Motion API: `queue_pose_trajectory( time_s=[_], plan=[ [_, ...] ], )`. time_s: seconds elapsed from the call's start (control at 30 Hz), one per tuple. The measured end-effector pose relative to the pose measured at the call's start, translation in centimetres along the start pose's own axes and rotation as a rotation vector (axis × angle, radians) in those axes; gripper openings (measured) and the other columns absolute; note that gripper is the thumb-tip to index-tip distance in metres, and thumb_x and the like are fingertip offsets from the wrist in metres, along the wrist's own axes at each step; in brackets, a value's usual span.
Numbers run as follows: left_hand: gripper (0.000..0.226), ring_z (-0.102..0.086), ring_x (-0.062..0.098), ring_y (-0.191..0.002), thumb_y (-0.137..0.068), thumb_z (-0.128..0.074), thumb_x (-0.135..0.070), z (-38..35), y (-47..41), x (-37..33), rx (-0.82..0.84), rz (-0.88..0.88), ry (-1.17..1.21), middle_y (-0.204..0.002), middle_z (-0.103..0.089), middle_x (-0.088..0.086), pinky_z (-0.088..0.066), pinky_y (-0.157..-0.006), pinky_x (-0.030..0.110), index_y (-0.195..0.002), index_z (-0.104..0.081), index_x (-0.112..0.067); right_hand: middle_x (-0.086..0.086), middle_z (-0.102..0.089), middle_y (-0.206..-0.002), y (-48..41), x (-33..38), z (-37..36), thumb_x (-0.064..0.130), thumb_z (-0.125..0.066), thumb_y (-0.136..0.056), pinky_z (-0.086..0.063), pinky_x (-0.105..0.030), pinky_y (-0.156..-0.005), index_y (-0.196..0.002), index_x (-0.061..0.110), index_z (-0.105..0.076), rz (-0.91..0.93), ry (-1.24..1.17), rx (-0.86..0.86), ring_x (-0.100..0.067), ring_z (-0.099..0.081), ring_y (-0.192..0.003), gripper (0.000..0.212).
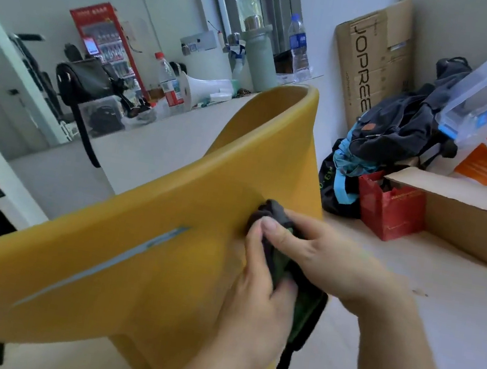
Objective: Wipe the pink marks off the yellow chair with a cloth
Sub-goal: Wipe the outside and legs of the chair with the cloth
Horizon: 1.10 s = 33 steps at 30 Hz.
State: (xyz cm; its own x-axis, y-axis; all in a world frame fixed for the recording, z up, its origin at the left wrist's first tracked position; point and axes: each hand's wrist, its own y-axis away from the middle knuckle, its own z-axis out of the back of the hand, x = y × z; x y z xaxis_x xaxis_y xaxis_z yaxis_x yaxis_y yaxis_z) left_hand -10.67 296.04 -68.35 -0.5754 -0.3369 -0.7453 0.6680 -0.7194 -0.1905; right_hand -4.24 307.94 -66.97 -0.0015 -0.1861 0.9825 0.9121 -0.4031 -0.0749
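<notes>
The yellow chair (140, 232) fills the lower left, tipped so its back faces me. A pale grey-blue streak (117, 260) runs along the back; no pink mark shows. My left hand (253, 299) and my right hand (335, 261) both grip a dark cloth (289, 273) with green in it. The cloth's bunched top end presses against the chair's back near its right edge. The cloth's lower end hangs below my hands.
A white counter (180, 130) behind the chair holds bottles, a megaphone (206, 88) and a black bag (90, 82). At the right, cardboard boxes (468, 218), a red bag (390, 206), dark backpacks (402, 129) and a plastic container stand on the pale floor (454, 310).
</notes>
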Motion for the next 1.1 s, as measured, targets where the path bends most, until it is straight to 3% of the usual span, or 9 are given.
queue_pose_trajectory(
  time_s=[0.07,0.13,0.2,0.3,0.4,0.53,0.63,0.83,1.1],
  plan=[
    [0.080,-0.057,0.020,-0.105,-0.085,-0.044,-0.048,1.3,0.4,-0.5,0.197,-0.040,-0.433,-0.125,-0.056,-0.005,-0.048,-0.083,0.036,-0.143,0.012,-0.048,0.001,-0.071,-0.108,-1.9,-2.1,-2.3,0.039,-0.065,-0.087,-0.057,-0.034,-0.082,-0.116,0.038,-0.059,0.059,-0.350,-0.094,-0.014,-0.069,-0.094,0.030],
    [0.061,-0.060,0.024,-0.092,-0.092,-0.038,-0.047,3.0,1.5,-1.8,0.226,-0.142,-0.801,-0.109,-0.064,-0.001,-0.050,-0.074,0.038,-0.147,-0.013,-0.037,-0.004,-0.067,-0.110,-3.7,-4.7,-4.4,0.022,-0.065,-0.091,-0.055,-0.024,-0.067,-0.119,0.033,-0.052,0.005,-0.628,-0.348,-0.016,-0.069,-0.087,0.032],
    [0.034,-0.063,0.019,-0.075,-0.088,-0.041,-0.040,4.5,2.7,-3.4,0.032,-0.394,-0.850,-0.086,-0.069,-0.007,-0.055,-0.063,0.038,-0.119,-0.055,-0.037,-0.005,-0.065,-0.111,-5.2,-5.9,-5.7,0.023,-0.062,-0.092,-0.052,-0.017,-0.066,-0.114,0.028,-0.054,0.001,-0.739,-0.634,-0.014,-0.065,-0.088,0.024],
    [0.023,-0.065,0.024,-0.072,-0.077,-0.059,-0.018,8.7,2.5,-5.1,-0.297,-0.659,-0.817,-0.082,-0.071,-0.004,-0.055,-0.057,0.040,-0.094,-0.072,-0.025,0.002,-0.069,-0.105,-7.0,-5.6,-6.9,0.038,-0.062,-0.091,-0.055,-0.040,-0.088,-0.102,0.034,-0.063,-0.011,-0.830,-0.624,-0.017,-0.067,-0.097,0.012],
    [0.030,-0.059,0.028,-0.093,-0.092,-0.045,-0.035,12.8,0.5,-7.0,-0.326,-0.430,-1.129,-0.104,-0.069,-0.001,-0.053,-0.069,0.045,-0.109,-0.067,-0.024,0.007,-0.067,-0.106,-6.5,-3.4,-8.0,0.039,-0.065,-0.088,-0.051,-0.037,-0.094,-0.111,0.033,-0.063,0.021,-0.650,-0.688,-0.015,-0.064,-0.104,0.023],
    [0.036,-0.061,0.022,-0.078,-0.090,-0.037,-0.040,15.6,-2.7,-6.5,-0.152,-0.244,-0.890,-0.077,-0.069,0.001,-0.048,-0.070,0.041,-0.091,-0.067,-0.020,0.002,-0.057,-0.106,-3.0,4.3,-13.0,0.029,-0.066,-0.085,-0.047,-0.023,-0.087,-0.111,0.024,-0.065,0.517,-0.365,-0.867,-0.012,-0.058,-0.097,0.027],
    [0.028,-0.063,0.021,-0.078,-0.091,-0.046,-0.027,16.6,-2.3,-6.1,-0.080,-0.264,-0.711,-0.075,-0.070,0.003,-0.048,-0.068,0.035,-0.085,-0.072,-0.017,-0.009,-0.053,-0.109,-2.0,5.4,-15.4,0.022,-0.064,-0.084,-0.048,-0.033,-0.087,-0.110,0.014,-0.068,0.792,-0.160,-0.855,-0.026,-0.057,-0.097,0.027],
    [0.028,-0.061,-0.013,-0.082,-0.094,-0.052,-0.024,16.8,-1.3,-5.3,-0.039,-0.203,-0.533,-0.086,-0.064,-0.038,-0.046,-0.059,0.005,-0.088,-0.064,-0.049,-0.003,-0.056,-0.113,-7.5,-4.7,-11.3,0.024,-0.062,-0.090,-0.040,-0.023,-0.089,-0.117,0.026,-0.060,0.022,-0.459,-0.893,-0.019,-0.057,-0.109,0.027],
    [0.026,-0.054,-0.025,-0.084,-0.090,-0.060,-0.016,16.2,-2.2,-5.4,-0.157,-0.228,-0.549,-0.086,-0.062,-0.032,-0.038,-0.068,-0.006,-0.104,-0.071,-0.034,-0.012,-0.053,-0.108,-3.7,1.9,-14.7,0.013,-0.065,-0.083,-0.049,-0.036,-0.086,-0.104,0.008,-0.068,0.778,-0.071,-0.956,-0.027,-0.057,-0.096,0.022]
  ],
)
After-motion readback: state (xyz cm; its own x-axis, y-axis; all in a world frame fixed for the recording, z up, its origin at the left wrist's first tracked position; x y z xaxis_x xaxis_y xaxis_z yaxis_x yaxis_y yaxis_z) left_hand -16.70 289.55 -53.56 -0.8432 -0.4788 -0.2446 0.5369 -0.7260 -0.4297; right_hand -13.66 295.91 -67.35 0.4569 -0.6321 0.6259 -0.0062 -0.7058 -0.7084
